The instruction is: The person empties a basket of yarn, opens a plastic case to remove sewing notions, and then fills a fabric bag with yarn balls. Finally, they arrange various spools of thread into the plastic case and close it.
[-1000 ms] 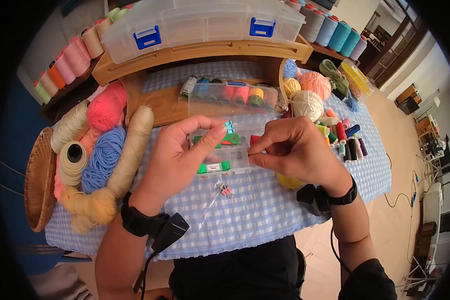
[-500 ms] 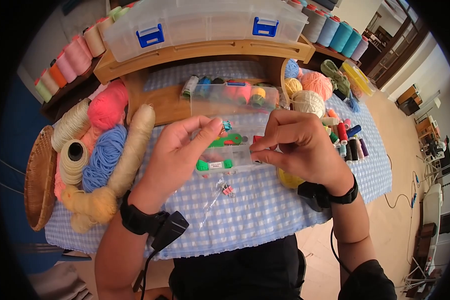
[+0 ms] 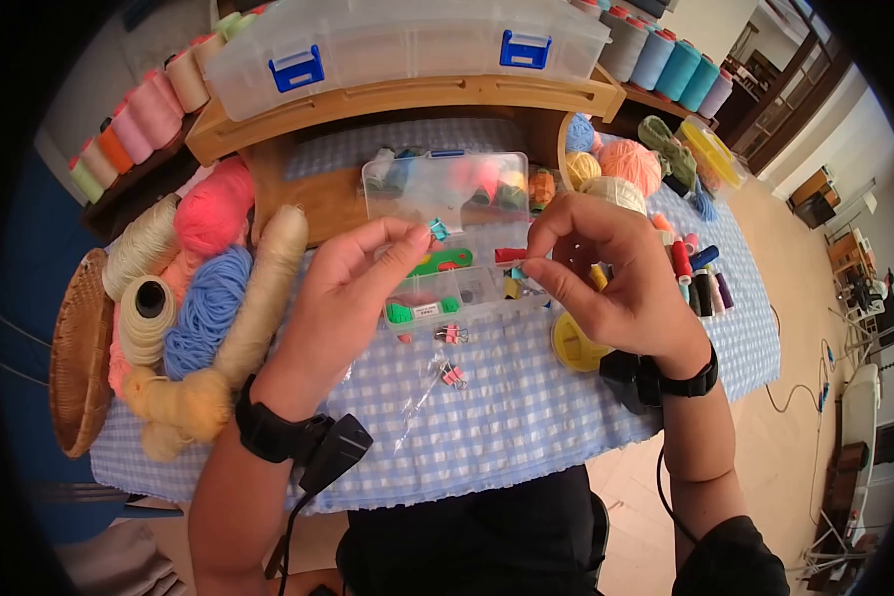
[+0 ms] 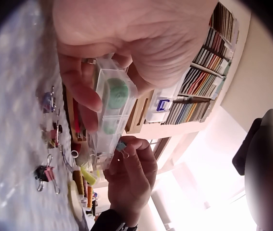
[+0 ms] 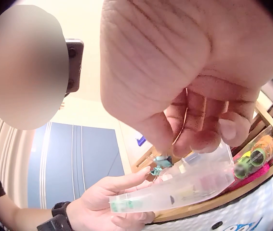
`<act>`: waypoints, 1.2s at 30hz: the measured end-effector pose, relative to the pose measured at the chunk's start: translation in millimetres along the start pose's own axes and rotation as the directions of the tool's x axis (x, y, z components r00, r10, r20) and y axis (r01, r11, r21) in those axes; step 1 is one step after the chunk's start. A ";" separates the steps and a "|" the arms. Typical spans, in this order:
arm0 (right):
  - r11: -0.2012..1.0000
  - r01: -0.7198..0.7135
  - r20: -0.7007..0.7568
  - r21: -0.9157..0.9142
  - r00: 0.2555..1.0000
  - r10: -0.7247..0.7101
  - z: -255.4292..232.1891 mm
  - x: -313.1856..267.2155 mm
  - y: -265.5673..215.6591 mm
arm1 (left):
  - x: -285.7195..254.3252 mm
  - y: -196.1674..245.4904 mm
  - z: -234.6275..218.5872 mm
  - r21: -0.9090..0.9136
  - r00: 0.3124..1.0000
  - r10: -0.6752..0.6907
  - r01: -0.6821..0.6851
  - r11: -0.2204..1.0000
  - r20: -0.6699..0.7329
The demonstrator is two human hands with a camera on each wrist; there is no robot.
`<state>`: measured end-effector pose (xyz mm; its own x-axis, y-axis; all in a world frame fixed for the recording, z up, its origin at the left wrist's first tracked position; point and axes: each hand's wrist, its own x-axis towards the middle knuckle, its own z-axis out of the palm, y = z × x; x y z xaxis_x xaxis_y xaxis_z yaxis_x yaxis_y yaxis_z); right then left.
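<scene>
Subject of inspection: a clear compartment box [image 5: 151, 202] with its lid [image 3: 447, 204] raised on the far side. It lies at twelve o'clock from the wearer, between the two hands. Its long axis runs roughly from nine to three o'clock, the right end swung slightly towards two.

Governing relation, in my judgement: the left hand [image 3: 343, 298] is the nearer — it is at the box's left end, with fingers extended beneath, as both wrist views show. Its thumb and forefinger pinch a teal binder clip [image 3: 438, 230] above the box, just to the near side of the lid. The green piece [image 3: 442, 261] in the box lies at about six o'clock from that clip.

The right hand [image 3: 616, 283] hangs off the three o'clock end, wrist raised, fingers bent and pointing towards nine. The left wrist view shows a small blue-green clip [image 4: 122, 146] pinched at its fingertips; the head view does not resolve it. A red piece [image 3: 510, 255] in the box lies just beside those fingertips.

Two pink clips — the farther [image 3: 452, 334] and the nearer [image 3: 453, 374] — rest on the checked cloth [image 3: 507, 427] at six o'clock from the box. A yellow round case [image 3: 578, 343] sits at four o'clock.
</scene>
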<state>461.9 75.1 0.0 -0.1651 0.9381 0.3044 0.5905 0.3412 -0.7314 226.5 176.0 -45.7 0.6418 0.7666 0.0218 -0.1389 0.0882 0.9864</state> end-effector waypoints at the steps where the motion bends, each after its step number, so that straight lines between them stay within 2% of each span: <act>1: 0.995 -0.079 -0.032 0.055 0.996 0.081 -0.3 -0.2 -0.4 | -0.5 2.8 -1.5 0.003 1.000 0.005 -0.005 1.000 -0.001; 2: 0.981 -0.156 -0.059 0.112 0.985 0.163 -0.2 0.4 0.2 | -1.1 5.7 -3.1 0.008 0.999 -0.035 0.035 0.999 -0.008; 3: 0.980 -0.139 -0.109 0.145 0.982 0.155 2.3 1.5 5.0 | -1.3 7.9 -4.3 0.012 0.997 -0.076 0.076 0.997 -0.015; 4: 0.980 -0.135 -0.110 0.145 0.982 0.152 4.6 3.0 11.2 | -0.7 8.3 -5.1 0.015 0.997 -0.073 0.073 0.997 -0.016; 6: 0.985 -0.079 -0.228 0.153 0.967 0.113 7.7 6.4 21.3 | 1.1 5.2 -6.8 0.057 0.997 -0.058 0.060 0.997 -0.043; 7: 0.985 -0.080 -0.229 0.154 0.967 0.114 8.7 7.7 21.7 | 2.3 2.6 -7.8 0.058 0.997 -0.059 0.061 0.996 -0.042; 9: 0.937 -0.096 -0.239 0.335 0.954 0.183 11.2 8.7 21.0 | 3.8 -2.4 -8.8 0.032 1.000 0.012 -0.011 0.999 -0.016; 10: 0.937 -0.099 -0.240 0.335 0.953 0.186 11.0 8.3 18.3 | 3.4 -2.4 -8.6 0.030 1.000 0.010 -0.009 0.999 -0.014; 12: 0.871 -0.191 -0.166 0.452 0.942 0.292 8.9 8.8 11.5 | 2.7 -0.6 -8.7 0.016 1.000 -0.008 0.007 1.000 0.025; 15: 0.833 -0.143 -0.164 0.535 0.949 0.268 8.4 8.8 12.4 | 2.7 -1.5 -7.9 0.010 1.000 -0.014 0.014 1.000 0.028; 19: 0.807 -0.159 -0.135 0.569 0.950 0.282 4.7 9.4 12.3 | -0.1 6.8 -6.5 0.006 0.996 -0.084 0.083 0.996 0.031; 22: 0.769 -0.194 -0.099 0.610 0.943 0.317 3.8 10.0 13.7 | 4.3 -3.7 -9.2 0.047 0.999 -0.037 0.035 0.998 0.025; 24: 0.783 -0.167 -0.105 0.600 0.953 0.285 5.8 10.6 16.0 | 6.1 -9.2 -10.0 0.093 0.996 0.073 -0.076 0.993 0.042; 25: 0.780 -0.171 -0.104 0.601 0.952 0.288 7.0 10.9 15.7 | 4.7 -6.9 -9.0 0.092 0.997 0.068 -0.072 0.993 0.042; 27: 0.782 -0.125 -0.130 0.611 0.958 0.255 8.0 11.8 13.6 | 0.6 2.1 -5.7 0.067 0.999 -0.043 0.041 0.997 0.029; 31: 0.796 -0.073 -0.160 0.601 0.965 0.210 5.6 11.7 18.4 | 0.3 1.1 -4.9 0.044 0.998 -0.045 0.044 0.998 0.038; 34: 0.798 -0.089 -0.145 0.597 0.965 0.217 2.1 9.9 18.3 | 0.5 -1.0 -2.5 -0.009 1.000 0.015 -0.015 1.000 0.007; 36: 0.762 -0.153 -0.069 0.629 0.965 0.251 -0.3 9.2 18.0 | -1.0 5.0 -2.9 0.033 0.998 -0.061 0.060 0.998 0.012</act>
<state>471.3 89.9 -10.2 0.0437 0.9874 0.1523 -0.0215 0.1533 -0.9879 223.0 177.6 -41.3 0.6582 0.7520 -0.0363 -0.0751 0.1136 0.9907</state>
